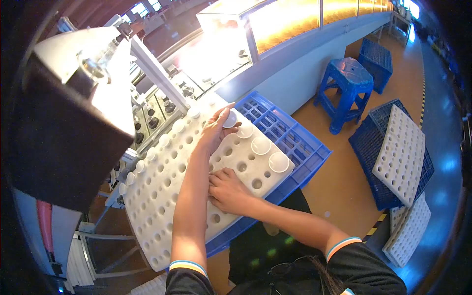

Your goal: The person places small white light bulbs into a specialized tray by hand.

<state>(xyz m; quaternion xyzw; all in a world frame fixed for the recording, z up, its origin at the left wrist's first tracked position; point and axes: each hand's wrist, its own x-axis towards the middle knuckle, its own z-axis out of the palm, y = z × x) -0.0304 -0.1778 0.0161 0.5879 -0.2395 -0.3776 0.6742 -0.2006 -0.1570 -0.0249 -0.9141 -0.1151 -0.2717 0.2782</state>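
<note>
A white foam board [157, 196] with rows of round holes lies tilted in front of me. At its far right part my left hand [216, 130] is closed around a white cup-shaped cover [229, 119]. Three more such covers, including the nearest cover [279, 162], sit along the right end of the board. Others, such as a cover [151, 154], line its left edge. My right hand [230, 192] rests on the board beside my left forearm, fingers curled in. Its fingertips are partly hidden, so I cannot see whether anything is in them.
Beneath the board is a blue plastic crate [305, 152]. A machine with dark fixtures [153, 123] and a bright glowing enclosure [290, 22] stand beyond. To the right are a blue stool [350, 73], a blue basket [376, 59] and another holed board [400, 155] on a crate.
</note>
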